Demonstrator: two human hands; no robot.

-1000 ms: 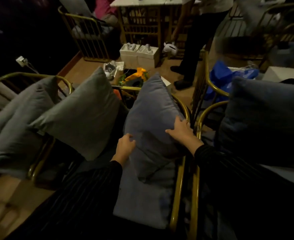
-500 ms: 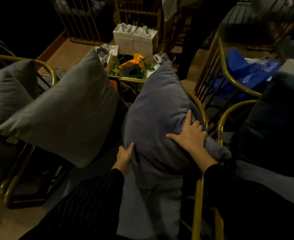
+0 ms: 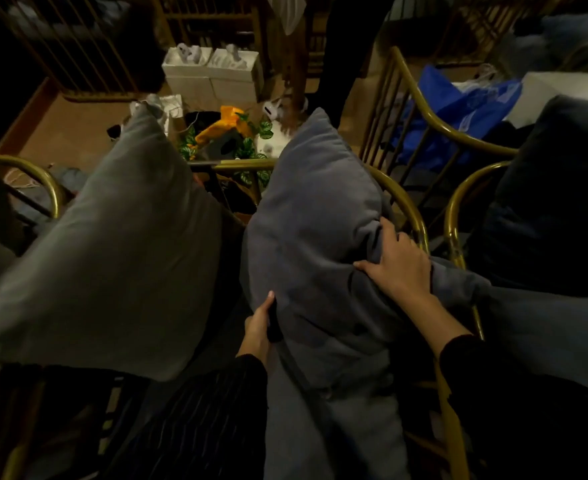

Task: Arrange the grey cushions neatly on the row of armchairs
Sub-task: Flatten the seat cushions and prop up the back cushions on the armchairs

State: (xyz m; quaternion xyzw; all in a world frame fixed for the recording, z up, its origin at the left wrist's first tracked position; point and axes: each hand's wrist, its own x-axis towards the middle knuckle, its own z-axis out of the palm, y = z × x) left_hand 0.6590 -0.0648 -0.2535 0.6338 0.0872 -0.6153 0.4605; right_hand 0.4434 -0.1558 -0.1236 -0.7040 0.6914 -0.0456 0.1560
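A grey-blue cushion stands on its corner in the middle armchair, leaning on the brass backrest. My right hand presses on its right side, fingers dug into a fold of the fabric. My left hand grips its lower left edge, thumb on top. A second grey cushion leans to the left of it. A darker cushion sits in the armchair on the right. A flat seat pad lies under the held cushion.
Brass chair arms curve between the seats. Behind the chairs the floor holds white boxes, an orange and green toy and a blue bag. A person's dark legs stand at the back.
The view has moved closer and lower over the middle chair. My right hand slid down the cushion's right side and dug into the fabric. My left hand closed on the lower left edge.
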